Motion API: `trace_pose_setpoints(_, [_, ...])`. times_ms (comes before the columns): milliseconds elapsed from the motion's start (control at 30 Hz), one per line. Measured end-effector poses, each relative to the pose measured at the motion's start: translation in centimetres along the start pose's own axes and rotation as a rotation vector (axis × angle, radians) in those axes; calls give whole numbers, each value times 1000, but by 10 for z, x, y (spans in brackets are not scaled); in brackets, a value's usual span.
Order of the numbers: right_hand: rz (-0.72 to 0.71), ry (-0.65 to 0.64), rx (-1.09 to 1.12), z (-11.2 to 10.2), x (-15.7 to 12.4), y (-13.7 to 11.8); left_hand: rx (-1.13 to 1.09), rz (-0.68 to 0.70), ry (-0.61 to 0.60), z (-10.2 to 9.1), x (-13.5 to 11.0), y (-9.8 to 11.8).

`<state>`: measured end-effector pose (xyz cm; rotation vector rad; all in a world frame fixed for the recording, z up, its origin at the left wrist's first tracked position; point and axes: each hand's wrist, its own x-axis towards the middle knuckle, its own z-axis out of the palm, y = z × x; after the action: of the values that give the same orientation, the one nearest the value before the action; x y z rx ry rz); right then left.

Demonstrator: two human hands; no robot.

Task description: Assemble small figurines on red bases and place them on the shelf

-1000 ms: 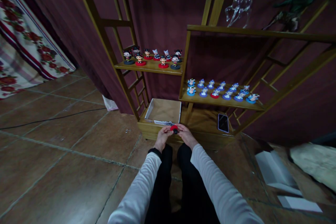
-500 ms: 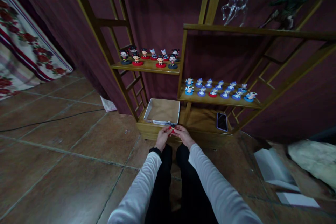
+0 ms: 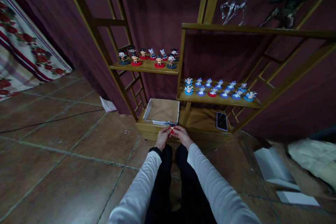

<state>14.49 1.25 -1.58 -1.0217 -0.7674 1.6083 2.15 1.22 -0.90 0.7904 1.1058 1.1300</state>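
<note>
Both hands meet in front of me, low over the bottom shelf's front edge. My left hand (image 3: pixel 162 136) and my right hand (image 3: pixel 181 134) pinch a small figurine (image 3: pixel 172 128) with a red base and dark head between their fingertips. Just beyond it lies an open cardboard box (image 3: pixel 162 111) with nothing visible inside. On the upper left shelf (image 3: pixel 147 66) stand several red and black figurines (image 3: pixel 158 60). The lower right shelf (image 3: pixel 217 100) carries several blue figurines (image 3: pixel 217 89).
A phone (image 3: pixel 221 121) lies flat on the bottom shelf to the right. A glass deer (image 3: pixel 235 0) and a dark figure stand on the top shelf. White papers (image 3: pixel 273 169) lie on the tiled floor at right. A black cable (image 3: pixel 52 119) crosses the floor at left.
The figurine has been turned between my fingers, from showing its red base to standing more upright. My hands have moved slightly forward toward the shelf.
</note>
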Motion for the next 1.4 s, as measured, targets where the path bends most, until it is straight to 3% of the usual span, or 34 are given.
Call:
trace_pose_setpoints(133, [15,34,-27,-1,2,2,-1,-16,-40,0,1,-1])
trace_pose_setpoints(500, [44,108,-60,-3,4,2,11,-2,-1,4,0,-1])
trace_pose_setpoints(833, [32,73,-98,-2,2,4,8,13,-32,1,0,-1])
trace_pose_setpoints(1233, [9,76,-119,-1,1,3,25,-1,4,3,-5,4])
trace_pose_setpoints(1400, [49,55,-118,-1,1,3,83,25,88,7,-4,1])
